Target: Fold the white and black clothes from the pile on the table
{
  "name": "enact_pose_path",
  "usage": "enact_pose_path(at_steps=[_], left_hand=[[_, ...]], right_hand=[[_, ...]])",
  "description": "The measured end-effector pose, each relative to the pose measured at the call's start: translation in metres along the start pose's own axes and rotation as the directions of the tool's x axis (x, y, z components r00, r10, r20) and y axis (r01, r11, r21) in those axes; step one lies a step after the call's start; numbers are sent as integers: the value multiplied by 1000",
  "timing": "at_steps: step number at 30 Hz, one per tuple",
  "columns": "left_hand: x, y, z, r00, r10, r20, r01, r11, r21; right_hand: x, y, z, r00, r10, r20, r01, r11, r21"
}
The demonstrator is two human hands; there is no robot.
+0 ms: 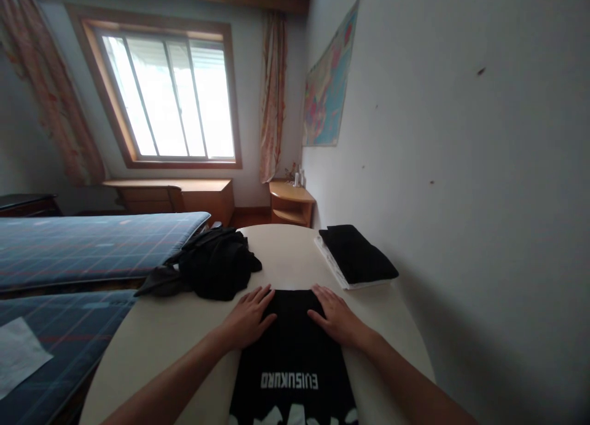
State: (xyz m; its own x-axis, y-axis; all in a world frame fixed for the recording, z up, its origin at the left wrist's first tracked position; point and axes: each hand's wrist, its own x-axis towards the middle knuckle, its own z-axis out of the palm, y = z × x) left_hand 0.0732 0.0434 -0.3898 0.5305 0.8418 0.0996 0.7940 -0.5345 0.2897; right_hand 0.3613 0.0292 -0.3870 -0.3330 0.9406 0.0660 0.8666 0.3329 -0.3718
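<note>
A black garment (292,345) with white printed letters, seen upside down, lies flat and folded narrow on the pale round table (271,241). Its near end runs out of the picture at the bottom. My left hand (251,317) rests on its far left edge with the fingers stretched out. On the far right edge lies my right hand (336,317), fingers spread flat. Neither hand grips the cloth. Whether it is a T-shirt cannot be made out.
A crumpled heap of black clothes (219,262) is at the table's left edge. Neatly folded black and white clothes (357,256) lie at the right, near the wall (461,241). Blue plaid mattresses (101,247) stand left; a small corner cabinet (290,194) is behind.
</note>
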Motion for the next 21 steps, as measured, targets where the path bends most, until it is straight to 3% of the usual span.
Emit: enact_pose_path(at_steps=[3,6,13,21], left_hand=[[16,-3,-18,998,-65,23,65,998,-24],[33,-11,-32,990,-116,76,118,993,-28],[63,-27,-40,960,-199,194,217,973,-74],[69,-9,-66,954,-258,-150,232,957,-172]], right_hand=[[17,7,-9,998,-10,-57,11,1000,18],[32,13,-19,998,55,-18,-54,997,49],[53,16,-29,994,95,50,-100,988,119],[59,4,-60,977,81,-197,-37,975,218]])
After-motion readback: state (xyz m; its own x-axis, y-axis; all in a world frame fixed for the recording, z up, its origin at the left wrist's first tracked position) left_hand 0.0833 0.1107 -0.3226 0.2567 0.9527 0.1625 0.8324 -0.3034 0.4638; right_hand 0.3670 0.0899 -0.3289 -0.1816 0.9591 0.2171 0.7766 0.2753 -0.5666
